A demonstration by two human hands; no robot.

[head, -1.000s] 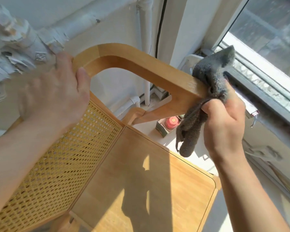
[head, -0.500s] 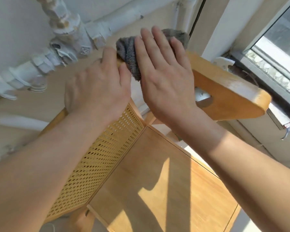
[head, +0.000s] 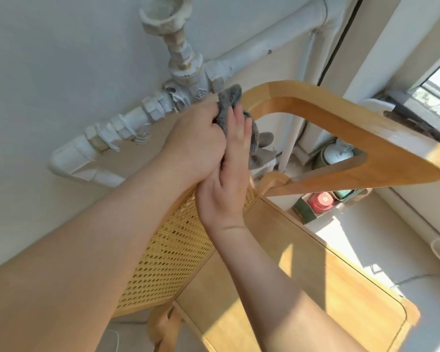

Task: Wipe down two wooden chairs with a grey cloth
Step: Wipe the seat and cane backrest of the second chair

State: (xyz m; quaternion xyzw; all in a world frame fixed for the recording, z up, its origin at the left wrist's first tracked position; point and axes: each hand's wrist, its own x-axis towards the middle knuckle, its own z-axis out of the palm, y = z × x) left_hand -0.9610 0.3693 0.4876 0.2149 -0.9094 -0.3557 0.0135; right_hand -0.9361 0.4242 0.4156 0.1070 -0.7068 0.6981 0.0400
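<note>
My right hand [head: 226, 179] presses the cloth [head: 230, 97], fingers straight, on the top corner of the chair [head: 341, 118]; my left hand [head: 193, 141] curls beside it (round cloth or wood, I cannot tell). White pipes [head: 252, 54] cross the wall [head: 48, 59] behind.

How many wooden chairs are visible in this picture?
1. The wooden chair stands before the person, next to the white wall pipes; the left hand and right hand are at its upper back corner. A second chair may be outside the view.
</note>
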